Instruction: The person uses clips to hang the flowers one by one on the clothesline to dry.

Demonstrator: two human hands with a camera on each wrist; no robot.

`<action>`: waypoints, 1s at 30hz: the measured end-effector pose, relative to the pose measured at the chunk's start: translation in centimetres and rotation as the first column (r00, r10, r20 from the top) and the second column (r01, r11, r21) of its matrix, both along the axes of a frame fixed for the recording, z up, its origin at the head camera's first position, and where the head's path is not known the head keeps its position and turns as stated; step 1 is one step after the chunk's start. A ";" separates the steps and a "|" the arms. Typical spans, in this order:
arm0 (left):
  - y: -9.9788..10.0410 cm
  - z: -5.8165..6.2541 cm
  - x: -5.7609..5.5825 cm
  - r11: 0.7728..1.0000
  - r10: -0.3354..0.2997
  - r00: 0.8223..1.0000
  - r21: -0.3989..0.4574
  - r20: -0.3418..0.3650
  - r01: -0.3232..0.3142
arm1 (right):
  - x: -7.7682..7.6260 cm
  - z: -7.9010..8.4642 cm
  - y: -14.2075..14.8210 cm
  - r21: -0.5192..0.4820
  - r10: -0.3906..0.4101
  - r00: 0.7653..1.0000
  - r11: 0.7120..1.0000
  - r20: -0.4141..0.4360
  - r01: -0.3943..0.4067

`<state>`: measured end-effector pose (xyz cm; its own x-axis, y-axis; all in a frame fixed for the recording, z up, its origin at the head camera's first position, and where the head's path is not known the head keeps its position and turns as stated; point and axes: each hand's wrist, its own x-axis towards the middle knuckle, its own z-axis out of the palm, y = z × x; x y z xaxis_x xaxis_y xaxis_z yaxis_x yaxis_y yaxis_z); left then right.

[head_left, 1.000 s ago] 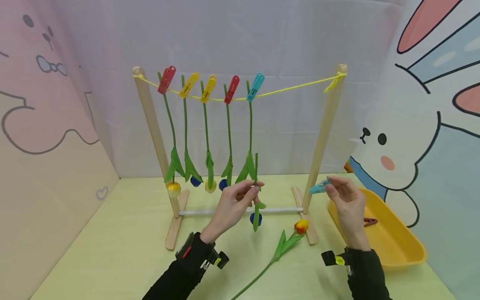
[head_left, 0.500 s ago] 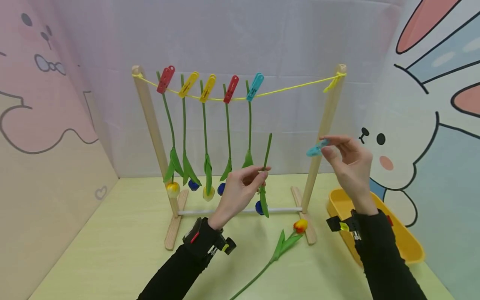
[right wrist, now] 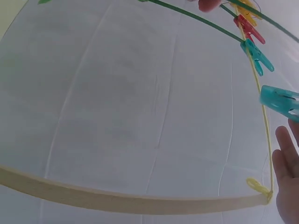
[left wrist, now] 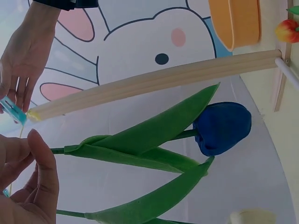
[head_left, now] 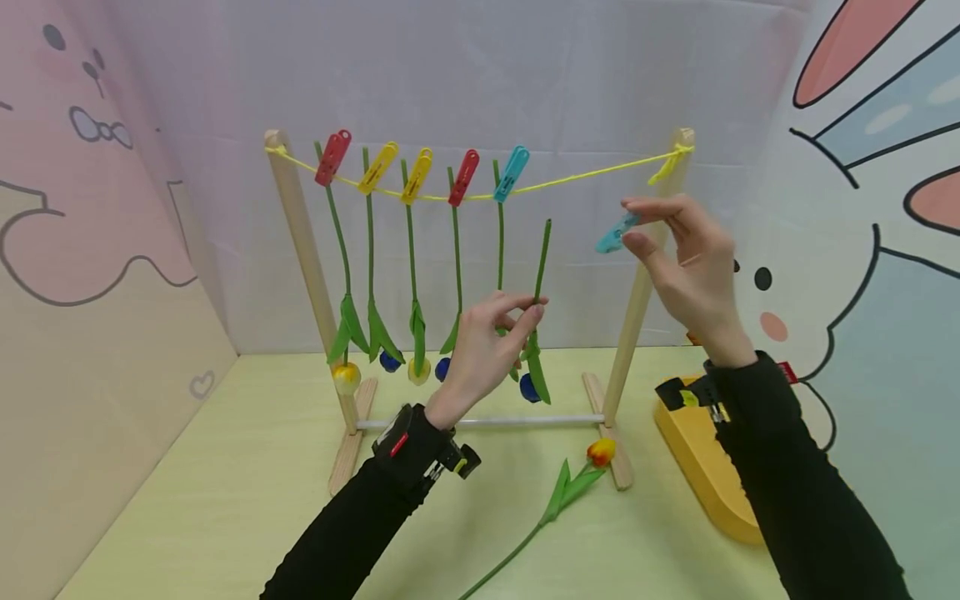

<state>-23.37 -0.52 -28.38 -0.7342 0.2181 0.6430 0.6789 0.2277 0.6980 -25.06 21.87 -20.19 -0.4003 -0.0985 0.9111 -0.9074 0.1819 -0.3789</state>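
My left hand [head_left: 495,342] pinches the green stem of a blue artificial tulip [left wrist: 222,128], which hangs flower down with its stem end pointing up below the yellow line. To the right, my right hand [head_left: 690,267] pinches a light blue clothespin [head_left: 617,233] between thumb and fingers, a little below the yellow line [head_left: 585,176]. Several tulips hang upside down along the line's left part, held by red, yellow and blue clothespins; the rightmost is a blue clothespin [head_left: 512,173]. In the right wrist view the held clothespin [right wrist: 280,100] shows close beside the line.
Two wooden posts, the right post [head_left: 637,317] among them, hold the line, joined low down by a white bar [head_left: 555,421]. A red and yellow tulip [head_left: 601,452] lies on the table in front. A yellow tray [head_left: 705,467] stands at the right, partly behind the right arm.
Both hands have risen toward the line, the left with the blue tulip and slightly rightward, the right with the blue clothespin. The clipped tulips have stayed in place.
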 end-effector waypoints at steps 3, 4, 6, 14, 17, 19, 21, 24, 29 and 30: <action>0.1 0.7 -0.4 1.000 -0.022 0.999 0.009 0.024 0.022 | -0.4 0.8 -0.5 0.029 0.008 1.000 1.000 -0.028 -0.007; 0.1 0.9 -0.5 1.000 -0.026 0.999 0.013 0.032 0.026 | -0.5 1.1 -0.6 0.039 0.003 0.999 0.999 -0.036 -0.001; 0.2 1.4 -0.7 0.999 -0.032 0.998 0.018 0.046 0.031 | -0.7 1.5 -0.9 0.055 -0.004 0.999 0.998 -0.048 0.007; 0.4 2.7 -1.4 1.000 -0.009 0.998 0.006 0.068 0.009 | -1.4 2.8 -1.4 0.112 -0.043 0.998 0.992 -0.052 0.049; 0.5 3.1 -1.7 1.000 0.007 0.998 -0.005 0.067 -0.007 | -1.9 3.3 -1.6 0.150 -0.077 0.994 0.985 -0.080 0.088; 0.7 3.3 -1.9 1.000 0.017 0.997 -0.005 0.070 -0.016 | -2.2 3.8 -1.8 0.168 -0.105 0.990 0.978 -0.097 0.121; 0.8 3.5 -2.1 1.000 0.025 0.997 -0.007 0.071 -0.024 | -2.4 4.2 -2.0 0.186 -0.126 0.985 0.972 -0.114 0.146; 1.0 3.8 -2.4 0.999 0.035 0.997 -0.008 0.075 -0.034 | -2.5 4.8 -2.4 0.194 -0.144 0.983 0.967 -0.113 0.164; 1.2 4.1 -2.7 0.999 0.034 0.995 0.012 0.098 -0.035 | -2.6 5.5 -2.9 0.162 -0.157 0.986 0.973 -0.052 0.164; 1.2 4.1 -2.8 0.999 0.035 0.994 0.017 0.103 -0.037 | -2.6 5.7 -3.0 0.152 -0.161 0.986 0.975 -0.036 0.164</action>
<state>-26.15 0.72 -24.27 -0.8037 0.1788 0.5675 0.5950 0.2372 0.7679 -27.68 18.89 -14.53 -0.4016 -0.1739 0.8991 -0.8690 0.3824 -0.3142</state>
